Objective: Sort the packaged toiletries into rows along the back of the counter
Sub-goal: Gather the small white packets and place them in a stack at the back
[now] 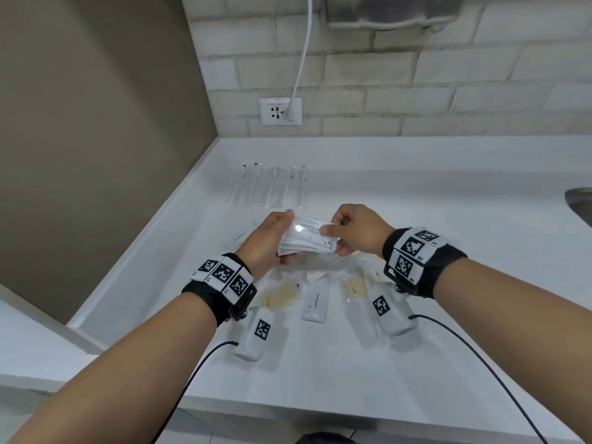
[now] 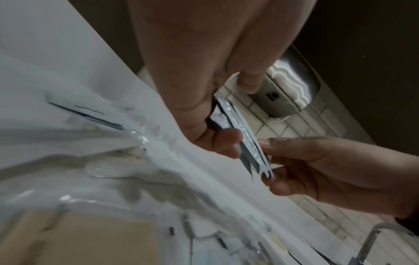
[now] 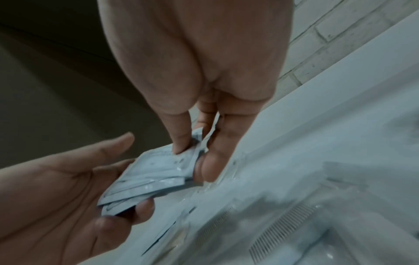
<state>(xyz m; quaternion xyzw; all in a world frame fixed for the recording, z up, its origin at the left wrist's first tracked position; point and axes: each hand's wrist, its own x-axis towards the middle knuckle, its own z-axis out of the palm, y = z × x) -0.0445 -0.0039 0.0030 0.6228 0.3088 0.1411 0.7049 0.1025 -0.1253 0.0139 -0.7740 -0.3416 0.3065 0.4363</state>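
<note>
Clearly the stack of flat packets (image 1: 307,238) is held above the counter (image 1: 416,193), the left hand (image 1: 269,241) cradling one end with thumb on top, the right hand (image 1: 352,229) pinching the top packet's other end. They look light, thin and glossy, so probably slippery and prone to fanning apart; short-edge pinches seem best. Behind lies a row of wrapped toothbrushes (image 1: 269,187); nearer, a toothpaste tube (image 1: 316,302) and loose packages wait.
</note>
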